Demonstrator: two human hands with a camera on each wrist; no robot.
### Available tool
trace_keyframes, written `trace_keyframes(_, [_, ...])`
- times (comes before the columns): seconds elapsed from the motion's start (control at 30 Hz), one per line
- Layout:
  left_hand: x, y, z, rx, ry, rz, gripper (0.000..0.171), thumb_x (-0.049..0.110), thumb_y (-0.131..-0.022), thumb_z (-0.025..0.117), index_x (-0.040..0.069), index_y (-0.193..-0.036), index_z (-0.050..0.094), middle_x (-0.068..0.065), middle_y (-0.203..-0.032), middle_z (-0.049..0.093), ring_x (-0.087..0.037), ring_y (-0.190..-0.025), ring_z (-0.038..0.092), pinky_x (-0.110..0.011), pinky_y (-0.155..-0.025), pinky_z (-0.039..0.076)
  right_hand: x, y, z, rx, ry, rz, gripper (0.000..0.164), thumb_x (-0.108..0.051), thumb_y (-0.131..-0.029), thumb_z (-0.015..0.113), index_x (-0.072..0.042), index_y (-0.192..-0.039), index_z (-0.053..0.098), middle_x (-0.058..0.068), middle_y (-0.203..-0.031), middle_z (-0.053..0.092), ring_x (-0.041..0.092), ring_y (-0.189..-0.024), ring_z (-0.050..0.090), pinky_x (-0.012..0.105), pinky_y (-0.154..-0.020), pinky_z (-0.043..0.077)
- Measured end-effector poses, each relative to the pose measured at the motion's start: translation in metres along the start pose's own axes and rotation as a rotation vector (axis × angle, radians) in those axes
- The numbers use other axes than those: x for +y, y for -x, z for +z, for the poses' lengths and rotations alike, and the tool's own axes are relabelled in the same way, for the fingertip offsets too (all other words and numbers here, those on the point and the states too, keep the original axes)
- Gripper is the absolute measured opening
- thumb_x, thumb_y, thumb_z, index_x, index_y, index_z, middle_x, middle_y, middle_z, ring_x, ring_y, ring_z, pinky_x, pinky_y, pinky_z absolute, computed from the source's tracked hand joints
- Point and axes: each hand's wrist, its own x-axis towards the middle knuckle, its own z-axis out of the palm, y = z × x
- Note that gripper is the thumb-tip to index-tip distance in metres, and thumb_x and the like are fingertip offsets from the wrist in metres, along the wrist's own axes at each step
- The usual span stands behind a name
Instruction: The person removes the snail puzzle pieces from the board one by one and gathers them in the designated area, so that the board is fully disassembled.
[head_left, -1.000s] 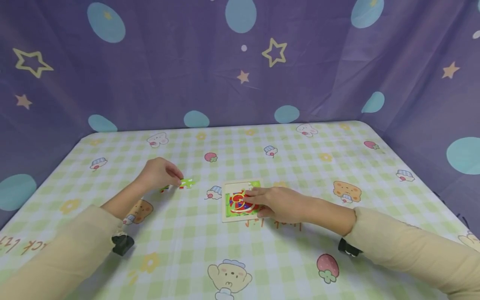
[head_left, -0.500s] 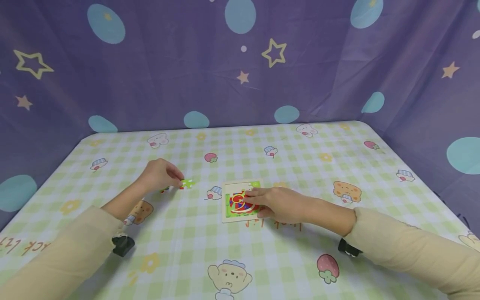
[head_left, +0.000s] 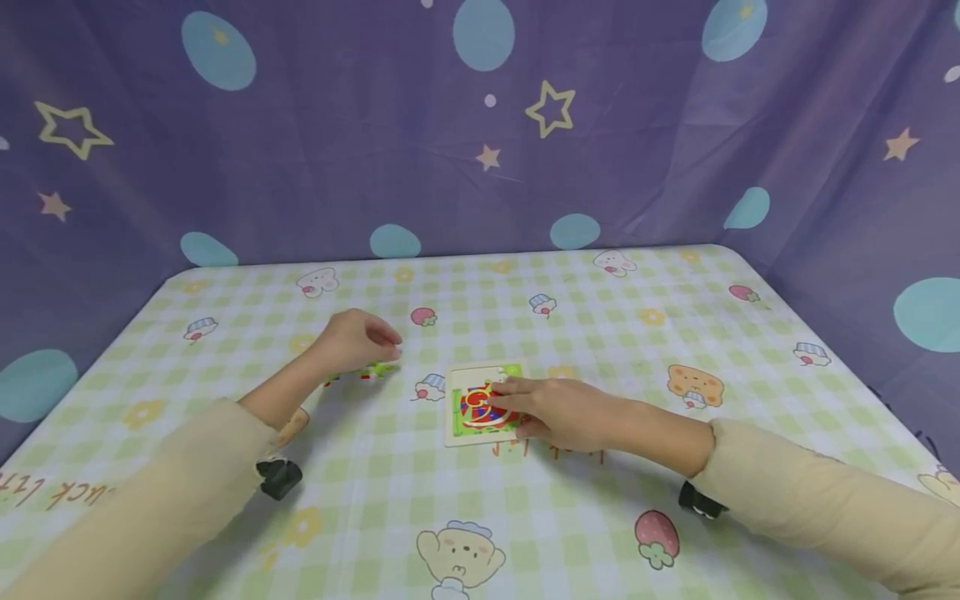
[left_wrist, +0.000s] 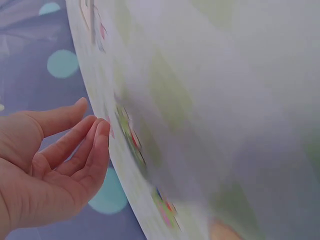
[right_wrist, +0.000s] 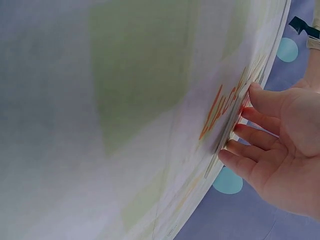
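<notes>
In the head view a square wooden jigsaw puzzle point(head_left: 486, 404) lies flat at the table's middle, its picture red, blue and green. My right hand point(head_left: 566, 411) rests on its right side, fingertips on the picture and thumb by the near right corner. The right wrist view shows the fingers point(right_wrist: 250, 135) fairly straight along the thin board. My left hand point(head_left: 356, 342) hovers just above loose green puzzle pieces point(head_left: 367, 374), partly hiding them. From the left wrist, the thumb point(left_wrist: 65, 117) stands apart from the fingertips, and I see nothing between them. Two pieces point(left_wrist: 131, 137) lie below.
A green-and-white checked cloth with printed cartoons covers the table point(head_left: 600, 517). Behind it hangs a purple curtain point(head_left: 337, 150) with stars and blue ovals. Dark wrist devices point(head_left: 279, 478) sit under both sleeves.
My left hand has moved right and slightly up, from the loose pieces to above them. The right hand and the puzzle stay in place. The head view has shifted slightly.
</notes>
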Motion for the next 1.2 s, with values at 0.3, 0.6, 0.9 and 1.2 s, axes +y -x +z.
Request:
trace_keyframes(0.3, [0.038, -0.015, 0.024, -0.064, 0.086, 0.029, 0.023, 0.016, -0.085, 0.072, 0.005, -0.106, 0.072, -0.011, -0.103, 0.073, -0.023, -0.097, 0.067, -0.037, -0.092, 0.051, -0.002, 0.000, 0.000, 0.007, 0.020, -0.002, 0.049, -0.018, -0.094, 0.061, -0.013, -0.142, 0.048, 0.007, -0.151, 0.044, 0.025, -0.137, 0.046, 0.043, -0.102, 0.048])
trace_keyframes(0.6, [0.064, -0.022, 0.048, -0.132, 0.109, 0.092, 0.019, 0.016, -0.084, 0.073, 0.007, -0.101, 0.074, -0.008, -0.096, 0.074, -0.013, -0.084, 0.066, -0.022, -0.073, 0.053, 0.001, 0.004, 0.001, 0.015, 0.020, -0.025, 0.046, -0.020, -0.095, 0.060, -0.012, -0.140, 0.051, 0.007, -0.148, 0.047, 0.024, -0.135, 0.049, 0.042, -0.101, 0.048])
trace_keyframes(0.9, [0.077, -0.018, 0.067, -0.165, 0.076, 0.100, 0.012, 0.018, -0.085, 0.073, 0.012, -0.095, 0.076, -0.002, -0.094, 0.075, -0.012, -0.088, 0.065, -0.028, -0.085, 0.052, 0.003, 0.010, 0.000, 0.015, 0.025, -0.049, 0.046, -0.018, -0.095, 0.060, -0.011, -0.139, 0.051, 0.007, -0.147, 0.048, 0.024, -0.135, 0.048, 0.039, -0.100, 0.050])
trace_keyframes(1.2, [0.084, -0.014, 0.078, -0.143, 0.044, 0.117, 0.007, 0.016, -0.087, 0.070, 0.012, -0.090, 0.076, -0.001, -0.090, 0.074, -0.011, -0.083, 0.062, -0.025, -0.079, 0.052, 0.003, 0.010, 0.000, -0.010, 0.002, -0.031, 0.046, -0.019, -0.095, 0.060, -0.011, -0.139, 0.051, 0.007, -0.148, 0.047, 0.025, -0.132, 0.051, 0.033, -0.091, 0.054])
